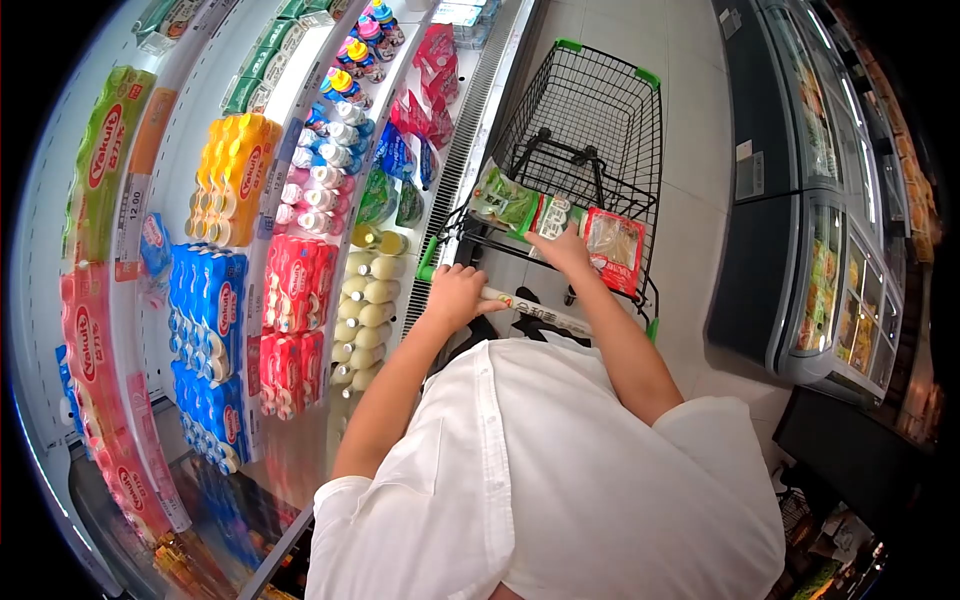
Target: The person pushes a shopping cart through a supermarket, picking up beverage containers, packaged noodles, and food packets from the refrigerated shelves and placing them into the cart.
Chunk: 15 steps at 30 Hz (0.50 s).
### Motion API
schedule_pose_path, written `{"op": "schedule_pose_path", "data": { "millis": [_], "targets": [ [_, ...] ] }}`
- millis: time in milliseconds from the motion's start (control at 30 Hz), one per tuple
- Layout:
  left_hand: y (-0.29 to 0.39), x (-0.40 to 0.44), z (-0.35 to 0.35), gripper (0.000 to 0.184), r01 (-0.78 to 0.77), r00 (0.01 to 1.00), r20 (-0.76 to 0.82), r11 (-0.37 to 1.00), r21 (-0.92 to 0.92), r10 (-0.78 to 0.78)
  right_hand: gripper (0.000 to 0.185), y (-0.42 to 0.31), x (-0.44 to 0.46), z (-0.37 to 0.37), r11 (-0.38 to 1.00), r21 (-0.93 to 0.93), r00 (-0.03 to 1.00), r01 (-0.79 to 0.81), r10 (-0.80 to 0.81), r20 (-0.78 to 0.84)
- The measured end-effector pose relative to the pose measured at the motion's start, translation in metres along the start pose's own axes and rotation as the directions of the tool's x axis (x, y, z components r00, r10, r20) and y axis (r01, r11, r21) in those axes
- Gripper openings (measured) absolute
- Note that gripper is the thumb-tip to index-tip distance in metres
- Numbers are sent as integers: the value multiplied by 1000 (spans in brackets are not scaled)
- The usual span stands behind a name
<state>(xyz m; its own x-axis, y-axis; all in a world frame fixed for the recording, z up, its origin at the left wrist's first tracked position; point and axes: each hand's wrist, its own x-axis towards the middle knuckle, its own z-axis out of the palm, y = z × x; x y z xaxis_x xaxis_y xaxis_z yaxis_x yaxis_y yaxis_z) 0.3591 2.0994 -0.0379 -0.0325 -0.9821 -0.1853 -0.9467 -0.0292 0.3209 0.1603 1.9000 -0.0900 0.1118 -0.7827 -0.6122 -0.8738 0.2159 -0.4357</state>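
Note:
My left hand (pixel 458 294) is wrapped around the handle (pixel 545 316) of a black wire shopping cart (pixel 600 110) with green corner pieces. Just ahead, my right hand (pixel 562 250) is closed on the lower edge of a green-and-white food packet (pixel 553 214) on the cart's fold-out shelf behind the handle. Left of that packet lies a clear bag of leafy greens (pixel 503 202). On its right is a red-edged packet (pixel 614 245) with pale contents. My fingertips are partly hidden against the packet.
On the left, a refrigerated shelf (pixel 415 150) holds Yakult packs (pixel 207 300), white bottles (pixel 370 310) and pouches (pixel 435 85) close beside the cart. Glass-fronted freezers (pixel 820 200) line the right. Tiled floor (pixel 690 120) runs between them.

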Motion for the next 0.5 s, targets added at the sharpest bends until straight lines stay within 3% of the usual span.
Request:
{"op": "schedule_pose_path", "data": {
  "millis": [167, 233, 267, 300, 367, 433, 500],
  "targets": [
    [5, -5, -9, 71, 60, 998, 39, 997, -43, -58, 122, 45, 47, 17, 992, 115, 997, 54, -61, 57],
    [1, -9, -2, 71, 53, 999, -3, 994, -96, -53, 104, 63, 65, 24, 919, 394, 991, -9, -43, 125],
    [2, -11, -3, 72, 53, 999, 10, 995, -83, -52, 62, 39, 32, -5, 819, 531, 957, -217, 71, 281],
    [2, -14, -6, 73, 52, 998, 24, 996, -70, -51, 56, 37, 24, -24, 737, 599, 915, -314, 65, 399],
    [-2, -18, 4, 76, 39, 999, -6, 997, -67, -39, 54, 51, 29, -36, 620, 684, 890, -384, 50, 453],
    [-3, -22, 5, 77, 44, 999, -8, 991, -124, -46, 52, 57, 21, -49, 642, 674, 890, -365, 28, 455],
    [-2, -24, 8, 76, 110, 993, -19, 951, -288, -121, 48, 60, 5, -67, 565, 728, 879, -388, -11, 477]
  ]
}}
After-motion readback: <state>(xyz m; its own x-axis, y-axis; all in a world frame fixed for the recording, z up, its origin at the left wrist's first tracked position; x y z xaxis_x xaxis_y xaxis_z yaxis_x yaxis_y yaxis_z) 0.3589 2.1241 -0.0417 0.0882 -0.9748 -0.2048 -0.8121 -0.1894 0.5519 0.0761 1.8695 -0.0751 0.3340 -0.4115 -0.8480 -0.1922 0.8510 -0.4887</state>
